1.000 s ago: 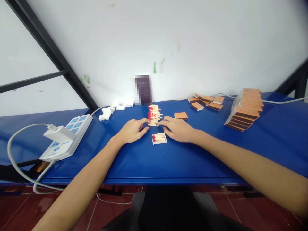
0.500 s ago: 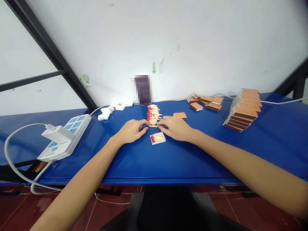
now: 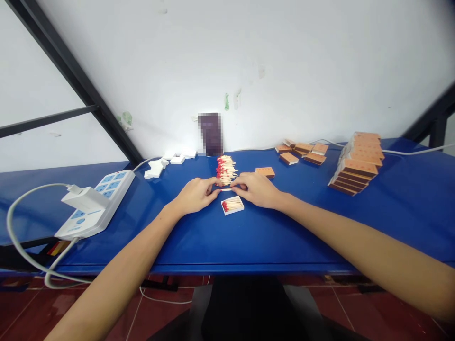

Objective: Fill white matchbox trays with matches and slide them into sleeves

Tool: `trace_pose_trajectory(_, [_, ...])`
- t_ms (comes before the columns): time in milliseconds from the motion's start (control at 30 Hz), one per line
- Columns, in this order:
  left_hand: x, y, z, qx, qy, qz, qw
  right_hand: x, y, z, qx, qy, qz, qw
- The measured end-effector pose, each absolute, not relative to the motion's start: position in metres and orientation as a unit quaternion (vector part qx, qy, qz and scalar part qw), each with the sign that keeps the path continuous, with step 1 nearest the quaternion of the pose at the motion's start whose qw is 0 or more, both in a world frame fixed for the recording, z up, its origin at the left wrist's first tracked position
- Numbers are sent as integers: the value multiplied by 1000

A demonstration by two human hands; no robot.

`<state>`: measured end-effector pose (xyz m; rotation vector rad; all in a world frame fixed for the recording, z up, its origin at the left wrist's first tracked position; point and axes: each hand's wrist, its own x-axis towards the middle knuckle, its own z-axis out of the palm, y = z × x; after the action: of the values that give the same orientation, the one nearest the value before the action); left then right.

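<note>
A pile of red-tipped matches [image 3: 226,170] lies on the blue table near its back edge. Just in front of it, a few matches [image 3: 226,189] lie crosswise between my hands. My left hand [image 3: 196,195] pinches their red-tipped end with thumb and forefinger. At the plain end, my right hand [image 3: 256,189] has its thumb and forefinger closed on the same matches. Nearer to me sits a white matchbox tray [image 3: 232,205] partly filled with matches, touched by neither hand. An orange matchbox sleeve [image 3: 265,172] rests just behind my right hand.
White trays [image 3: 154,169] lie at the back left, beside a power strip [image 3: 95,206] with a plugged-in charger and cable. Loose orange boxes [image 3: 288,158] lie at the back right, near tall stacked matchboxes [image 3: 357,166]. A dark blurred object [image 3: 212,134] leans on the wall.
Both hands have drawn slightly toward me, and the matches between them now lie a little apart from the pile.
</note>
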<state>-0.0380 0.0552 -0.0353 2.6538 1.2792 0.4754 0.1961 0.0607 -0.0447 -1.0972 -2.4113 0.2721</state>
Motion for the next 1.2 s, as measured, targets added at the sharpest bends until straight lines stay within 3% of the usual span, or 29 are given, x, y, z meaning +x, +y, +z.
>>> trace_pose_trajectory(300, [-37, 55, -36, 887, 431, 147, 84, 196, 67, -48, -451, -847, 110, 260])
trace_pose_trajectory(1200, [-41, 59, -39, 882, 428, 172, 92, 198, 64, -48, -396, -875, 128, 247])
